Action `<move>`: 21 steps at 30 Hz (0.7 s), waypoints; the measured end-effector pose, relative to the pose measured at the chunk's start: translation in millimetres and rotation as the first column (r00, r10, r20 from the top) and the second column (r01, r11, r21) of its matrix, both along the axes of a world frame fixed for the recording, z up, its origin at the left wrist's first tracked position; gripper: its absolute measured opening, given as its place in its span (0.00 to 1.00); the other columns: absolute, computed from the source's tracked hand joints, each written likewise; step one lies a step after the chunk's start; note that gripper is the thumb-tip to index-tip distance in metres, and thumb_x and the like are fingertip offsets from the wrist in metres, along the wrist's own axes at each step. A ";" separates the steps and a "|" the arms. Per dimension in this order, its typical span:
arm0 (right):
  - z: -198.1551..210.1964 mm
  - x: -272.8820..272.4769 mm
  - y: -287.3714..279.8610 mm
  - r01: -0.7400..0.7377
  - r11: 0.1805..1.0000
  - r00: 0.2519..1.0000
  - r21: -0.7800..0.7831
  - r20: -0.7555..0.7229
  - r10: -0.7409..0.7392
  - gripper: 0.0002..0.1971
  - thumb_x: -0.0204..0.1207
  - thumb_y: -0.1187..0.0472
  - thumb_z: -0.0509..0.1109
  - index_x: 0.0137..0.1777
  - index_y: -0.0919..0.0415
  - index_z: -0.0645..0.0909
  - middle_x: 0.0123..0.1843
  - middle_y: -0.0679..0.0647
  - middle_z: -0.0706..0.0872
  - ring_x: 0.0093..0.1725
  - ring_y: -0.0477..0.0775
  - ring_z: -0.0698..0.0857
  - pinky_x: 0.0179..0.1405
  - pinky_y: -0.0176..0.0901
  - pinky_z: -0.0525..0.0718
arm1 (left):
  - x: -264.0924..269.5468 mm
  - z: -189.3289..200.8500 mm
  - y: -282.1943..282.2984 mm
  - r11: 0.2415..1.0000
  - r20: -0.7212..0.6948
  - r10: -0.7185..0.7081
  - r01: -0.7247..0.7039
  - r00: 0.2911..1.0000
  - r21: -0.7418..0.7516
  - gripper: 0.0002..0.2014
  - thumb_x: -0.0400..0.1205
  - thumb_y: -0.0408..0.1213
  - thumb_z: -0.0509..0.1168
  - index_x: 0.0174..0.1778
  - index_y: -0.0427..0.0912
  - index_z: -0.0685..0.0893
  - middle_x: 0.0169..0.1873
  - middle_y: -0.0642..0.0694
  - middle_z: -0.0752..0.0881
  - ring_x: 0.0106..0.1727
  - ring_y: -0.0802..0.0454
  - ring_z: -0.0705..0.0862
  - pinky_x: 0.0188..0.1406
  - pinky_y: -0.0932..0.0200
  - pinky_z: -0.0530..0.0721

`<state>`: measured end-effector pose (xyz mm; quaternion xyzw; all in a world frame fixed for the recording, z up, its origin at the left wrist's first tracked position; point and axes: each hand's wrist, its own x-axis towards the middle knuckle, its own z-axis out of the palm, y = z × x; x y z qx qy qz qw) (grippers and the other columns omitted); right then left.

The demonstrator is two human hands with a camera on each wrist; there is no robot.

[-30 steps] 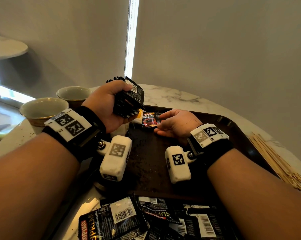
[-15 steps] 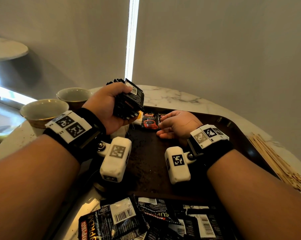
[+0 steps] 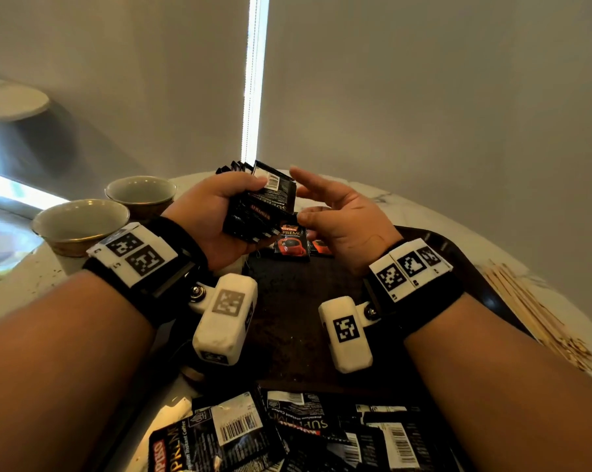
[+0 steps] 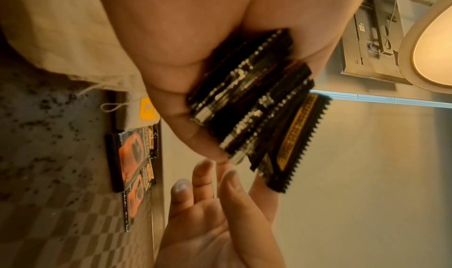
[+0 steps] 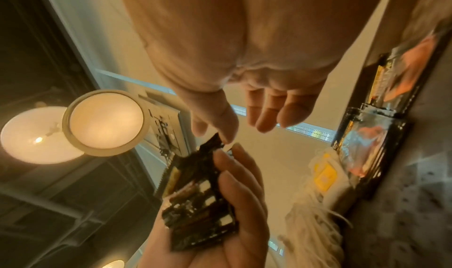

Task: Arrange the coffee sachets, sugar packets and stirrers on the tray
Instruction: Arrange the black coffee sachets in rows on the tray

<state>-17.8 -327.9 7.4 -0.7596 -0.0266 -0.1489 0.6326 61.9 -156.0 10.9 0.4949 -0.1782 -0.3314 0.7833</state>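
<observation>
My left hand (image 3: 216, 212) grips a fanned stack of black coffee sachets (image 3: 262, 207) above the far left corner of the dark tray (image 3: 287, 321). My right hand (image 3: 308, 199) hovers just right of the stack, fingers straight and spread, thumb near the lowest sachet, holding nothing. Two sachets (image 3: 293, 245) with a red cup print lie side by side, face up, at the tray's far edge. The left wrist view shows the stack (image 4: 257, 107) in my fingers and the right fingertips (image 4: 203, 167) close under it. In the right wrist view the stack (image 5: 198, 194) lies in the left palm.
A loose pile of coffee sachets (image 3: 287, 434) lies at the table's near edge. Wooden stirrers (image 3: 533, 318) rest on the marble to the right of the tray. Two cups (image 3: 80, 223) stand at the left. A white packet with a yellow mark (image 5: 325, 177) sits beside the tray's sachets.
My right hand has lifted off the sachets on the tray and opened beside the stack. The left hand has shifted the stack slightly up and right.
</observation>
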 end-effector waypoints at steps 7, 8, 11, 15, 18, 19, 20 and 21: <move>6.0 -10.2 7.3 0.050 0.999 0.999 0.015 -0.007 -0.050 0.20 0.77 0.77 0.69 0.60 0.54 0.87 0.33 0.52 0.91 0.30 0.41 0.88 0.31 0.29 0.82 | -6.7 1.2 -0.2 0.997 -0.020 -0.074 0.073 0.997 -0.041 0.14 0.86 0.42 0.60 0.63 0.39 0.83 0.46 0.41 0.90 0.39 0.47 0.91 0.31 0.56 0.88; 5.8 -10.1 7.3 0.060 0.998 0.998 0.006 -0.006 -0.060 0.18 0.77 0.76 0.70 0.60 0.54 0.87 0.32 0.52 0.90 0.28 0.40 0.86 0.30 0.29 0.81 | -6.8 1.5 0.1 0.996 -0.019 -0.077 0.076 0.997 -0.040 0.15 0.84 0.43 0.61 0.62 0.40 0.83 0.45 0.41 0.90 0.39 0.47 0.91 0.31 0.55 0.88; 3.5 -7.8 6.4 0.107 0.991 0.994 -0.076 0.018 -0.105 0.17 0.77 0.72 0.73 0.64 0.57 0.87 0.37 0.59 0.88 0.29 0.38 0.85 0.31 0.27 0.79 | -6.0 1.2 0.7 0.997 -0.015 -0.072 0.072 0.997 -0.035 0.21 0.78 0.46 0.65 0.65 0.40 0.82 0.46 0.41 0.90 0.40 0.48 0.90 0.32 0.54 0.88; 2.0 -6.5 4.4 0.138 0.984 0.990 -0.110 0.036 -0.135 0.16 0.77 0.72 0.73 0.63 0.60 0.87 0.39 0.55 0.89 0.31 0.36 0.85 0.31 0.25 0.79 | -4.3 0.3 0.4 0.998 -0.024 -0.060 0.059 0.998 -0.037 0.23 0.76 0.47 0.67 0.65 0.41 0.82 0.48 0.40 0.89 0.41 0.47 0.89 0.31 0.54 0.88; 0.8 -6.1 4.3 0.143 0.986 0.989 -0.084 0.051 -0.139 0.14 0.76 0.73 0.73 0.60 0.61 0.88 0.42 0.50 0.90 0.34 0.35 0.87 0.31 0.25 0.79 | -3.7 0.5 0.4 0.997 -0.034 -0.066 0.064 0.997 -0.041 0.21 0.76 0.46 0.66 0.62 0.41 0.82 0.46 0.41 0.89 0.39 0.47 0.89 0.31 0.55 0.88; 0.2 -5.5 3.9 0.145 0.986 0.989 -0.087 0.057 -0.140 0.14 0.77 0.74 0.73 0.59 0.61 0.88 0.42 0.47 0.90 0.35 0.34 0.87 0.31 0.25 0.79 | -3.6 0.3 0.3 0.997 -0.037 -0.067 0.065 0.997 -0.041 0.20 0.76 0.45 0.66 0.62 0.41 0.82 0.45 0.41 0.89 0.39 0.47 0.89 0.31 0.56 0.88; -0.3 -4.7 3.7 0.144 0.985 0.988 -0.092 0.064 -0.139 0.13 0.77 0.74 0.73 0.58 0.61 0.88 0.42 0.44 0.90 0.35 0.33 0.87 0.32 0.24 0.79 | -3.3 0.0 0.0 0.997 -0.038 -0.065 0.064 0.997 -0.039 0.19 0.76 0.44 0.66 0.62 0.41 0.82 0.45 0.41 0.89 0.38 0.48 0.89 0.31 0.55 0.88; -0.4 -4.3 3.7 0.143 0.985 0.988 -0.093 0.069 -0.137 0.13 0.77 0.74 0.72 0.58 0.60 0.88 0.41 0.43 0.89 0.35 0.33 0.87 0.32 0.24 0.79 | -3.2 -0.3 -0.3 0.998 -0.040 -0.061 0.060 0.997 -0.037 0.18 0.78 0.43 0.65 0.62 0.40 0.82 0.44 0.41 0.89 0.38 0.48 0.89 0.31 0.56 0.88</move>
